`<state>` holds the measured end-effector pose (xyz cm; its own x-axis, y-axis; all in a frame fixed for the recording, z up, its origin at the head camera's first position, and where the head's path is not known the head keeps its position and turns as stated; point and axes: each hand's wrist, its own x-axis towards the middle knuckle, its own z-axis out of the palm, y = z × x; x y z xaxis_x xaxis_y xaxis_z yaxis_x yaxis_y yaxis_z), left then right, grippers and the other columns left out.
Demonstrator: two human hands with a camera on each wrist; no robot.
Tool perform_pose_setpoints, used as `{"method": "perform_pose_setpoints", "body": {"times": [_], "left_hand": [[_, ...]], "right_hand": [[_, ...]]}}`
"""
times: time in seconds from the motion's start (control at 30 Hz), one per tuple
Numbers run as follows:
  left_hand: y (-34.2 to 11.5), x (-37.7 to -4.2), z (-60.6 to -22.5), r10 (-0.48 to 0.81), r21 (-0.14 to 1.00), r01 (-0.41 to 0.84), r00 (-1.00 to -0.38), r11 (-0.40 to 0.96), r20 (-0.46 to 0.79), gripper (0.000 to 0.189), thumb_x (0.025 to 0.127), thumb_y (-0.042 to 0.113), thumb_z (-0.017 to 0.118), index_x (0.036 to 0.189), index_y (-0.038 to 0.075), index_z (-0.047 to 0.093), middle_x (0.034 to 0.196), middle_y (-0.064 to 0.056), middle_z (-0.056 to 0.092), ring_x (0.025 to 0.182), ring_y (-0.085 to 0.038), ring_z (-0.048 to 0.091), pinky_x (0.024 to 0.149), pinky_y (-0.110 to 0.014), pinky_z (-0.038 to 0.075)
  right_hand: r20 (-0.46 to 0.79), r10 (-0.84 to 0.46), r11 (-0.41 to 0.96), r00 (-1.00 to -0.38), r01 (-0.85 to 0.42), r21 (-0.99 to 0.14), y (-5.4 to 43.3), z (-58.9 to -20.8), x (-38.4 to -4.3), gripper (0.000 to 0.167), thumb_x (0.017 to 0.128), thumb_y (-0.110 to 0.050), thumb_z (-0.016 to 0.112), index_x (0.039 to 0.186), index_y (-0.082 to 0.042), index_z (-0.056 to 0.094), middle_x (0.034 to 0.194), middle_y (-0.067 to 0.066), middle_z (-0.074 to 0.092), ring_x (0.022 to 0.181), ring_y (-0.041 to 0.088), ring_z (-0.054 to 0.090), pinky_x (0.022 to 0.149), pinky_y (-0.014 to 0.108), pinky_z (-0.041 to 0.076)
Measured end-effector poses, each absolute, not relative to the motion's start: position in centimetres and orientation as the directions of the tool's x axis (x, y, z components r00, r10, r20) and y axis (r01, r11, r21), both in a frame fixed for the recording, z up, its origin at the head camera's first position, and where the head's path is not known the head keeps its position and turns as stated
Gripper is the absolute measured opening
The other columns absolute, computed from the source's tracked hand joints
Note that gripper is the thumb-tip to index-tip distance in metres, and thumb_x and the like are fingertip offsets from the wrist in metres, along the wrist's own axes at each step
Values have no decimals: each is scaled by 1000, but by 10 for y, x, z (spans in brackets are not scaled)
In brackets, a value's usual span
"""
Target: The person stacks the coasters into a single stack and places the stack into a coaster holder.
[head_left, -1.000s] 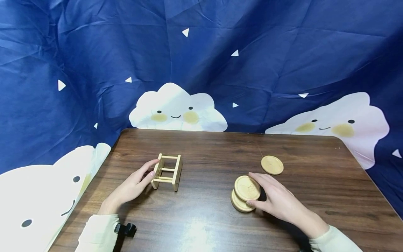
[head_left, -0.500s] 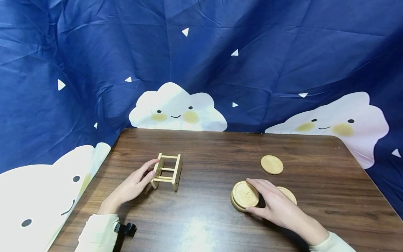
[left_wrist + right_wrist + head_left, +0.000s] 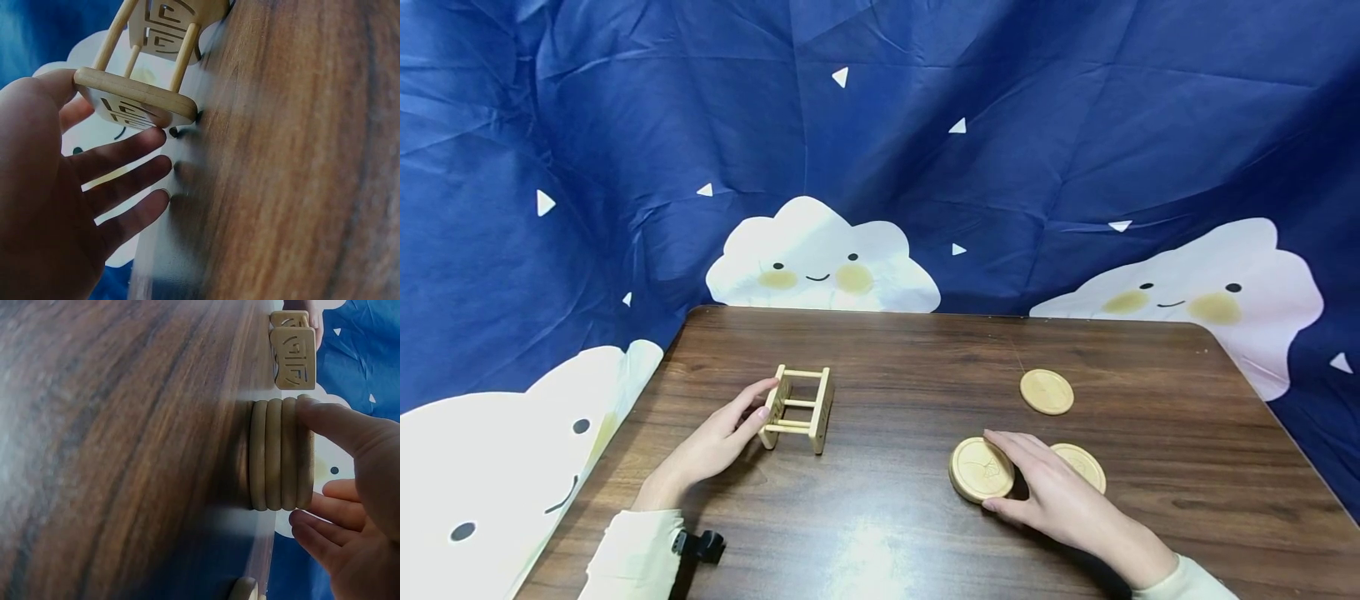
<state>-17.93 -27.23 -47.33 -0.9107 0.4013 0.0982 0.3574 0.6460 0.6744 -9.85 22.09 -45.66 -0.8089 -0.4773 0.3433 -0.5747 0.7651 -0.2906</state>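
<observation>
A pale wooden coaster rack (image 3: pixel 820 412) with rod crossbars and cut-out side panels stands on the left. My left hand (image 3: pixel 718 442) holds its near side panel, thumb and fingertips at the panel's edges in the left wrist view, other fingers loosely spread. Right of centre, round wooden coasters (image 3: pixel 274 456) lie in an even stack. The top coaster (image 3: pixel 981 468) bears a faint line pattern. My right hand (image 3: pixel 1052 492) grips its rim, thumb on the near side and fingers on the far side.
One loose coaster (image 3: pixel 1047 392) lies flat farther back on the brown wooden table (image 3: pixel 910 367). Another coaster (image 3: pixel 1081 467) lies partly behind my right hand. A blue curtain (image 3: pixel 1000 167) with white clouds hangs beyond the back edge.
My right hand has lowered its coaster onto the stack and lined it up with those beneath, moving slightly nearer. The coaster beside that hand has come into view. The left hand and rack stay put.
</observation>
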Motion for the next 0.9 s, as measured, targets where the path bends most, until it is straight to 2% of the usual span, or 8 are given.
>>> {"method": "perform_pose_setpoints", "body": {"times": [0.37,0.6,0.7,0.8,0.83,0.9], "left_hand": [[-272,-179,-474,400,676,352,-912,647,92,49,118,29,47,166,25,39,139,-10,70,128,-27,67,108,-54,52],[-271,-179,-474,400,672,355,-912,650,95,49,118,29,47,166,24,40,138,-10,71,127,-26,67,107,-53,52],[-271,-179,-474,402,670,357,-911,651,95,49,118,29,47,166,23,40,137,-10,71,126,-26,67,106,-52,53],[-271,-180,-474,401,670,356,-911,652,94,49,118,29,47,166,23,40,137,-10,70,127,-27,66,106,-52,53],[-271,-180,-473,400,672,354,-912,651,93,49,118,29,47,166,23,40,138,-11,70,127,-27,66,106,-53,53],[-271,-179,-473,399,673,350,-913,651,89,49,118,29,46,167,22,40,139,-12,70,129,-28,66,106,-54,52]], "right_hand": [[345,-473,766,-810,-572,-292,221,-457,-98,82,77,-34,97,143,2,64,134,12,72,121,29,70,98,51,58],[322,-460,766,-828,-553,-328,228,-451,-96,90,80,-43,96,151,-2,58,142,13,69,127,32,68,100,53,57],[366,-442,760,-819,-558,-332,237,-448,-94,90,79,-39,97,151,-4,58,142,12,70,127,30,68,109,29,52],[395,-422,749,-816,-559,-354,246,-447,-92,88,78,-33,98,152,-5,58,142,11,70,127,30,66,116,5,29],[398,-416,746,-818,-557,-364,249,-447,-91,88,78,-31,98,153,-6,58,142,11,69,128,29,64,115,0,20],[402,-404,742,-822,-551,-381,255,-448,-90,88,78,-28,98,153,-6,57,143,12,69,128,28,62,114,-3,14]]}}
